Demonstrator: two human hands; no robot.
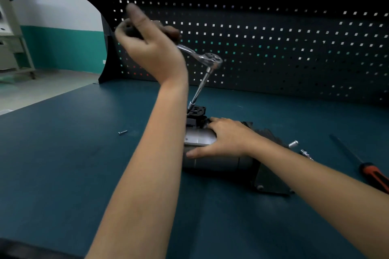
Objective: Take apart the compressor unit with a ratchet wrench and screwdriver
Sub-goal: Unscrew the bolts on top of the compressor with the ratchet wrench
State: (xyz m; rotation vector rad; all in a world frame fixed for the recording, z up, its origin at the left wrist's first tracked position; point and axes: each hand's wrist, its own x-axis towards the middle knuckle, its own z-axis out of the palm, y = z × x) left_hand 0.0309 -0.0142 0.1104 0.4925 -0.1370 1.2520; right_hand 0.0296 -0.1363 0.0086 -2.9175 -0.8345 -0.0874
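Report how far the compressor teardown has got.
Done: one bolt lies loose on the mat. In hand: left hand grips the ratchet wrench, socket on the black head of the compressor; right hand presses on its body. Left: unit otherwise looks assembled, screwdriver untouched.

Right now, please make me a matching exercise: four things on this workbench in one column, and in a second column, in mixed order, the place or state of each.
Column one
1. ratchet wrench
2. screwdriver
3. loose screw
4. compressor unit

Column two
A. under the right hand, which rests on it
B. lies alone on the left part of the table
C. handle gripped by the left hand
D. lies untouched at the far right

Pairs: 1-C, 2-D, 3-B, 4-A
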